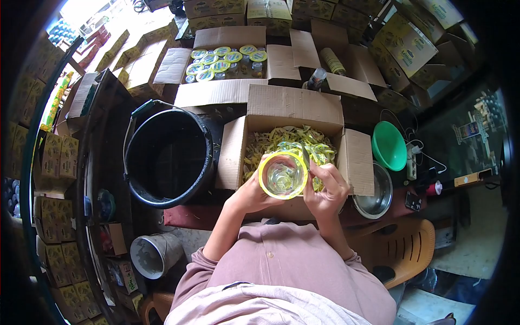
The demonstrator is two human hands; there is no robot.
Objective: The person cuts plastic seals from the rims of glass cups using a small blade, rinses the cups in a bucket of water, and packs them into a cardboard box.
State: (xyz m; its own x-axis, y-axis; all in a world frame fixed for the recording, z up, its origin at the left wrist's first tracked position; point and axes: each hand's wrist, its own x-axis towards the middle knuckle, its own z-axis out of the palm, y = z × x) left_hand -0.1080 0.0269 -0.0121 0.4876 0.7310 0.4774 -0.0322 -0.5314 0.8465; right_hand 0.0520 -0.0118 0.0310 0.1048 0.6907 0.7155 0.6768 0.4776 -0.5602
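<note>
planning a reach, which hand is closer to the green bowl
Right. The right hand is across the box flap from the green bowl; the left hand is farther, beyond the yellow-rimmed container.

No legible text, print on cartons [403, 47] and lids [233, 57] blurred

Daylight floods a bright opening [89, 10] at the upper left of a crowded room, where stacked yellow-printed cartons [401, 46] line the left side and far end. An orange-brown slotted chair [426, 244] stands at right; grey floor [194, 236] shows at lower left.
</note>
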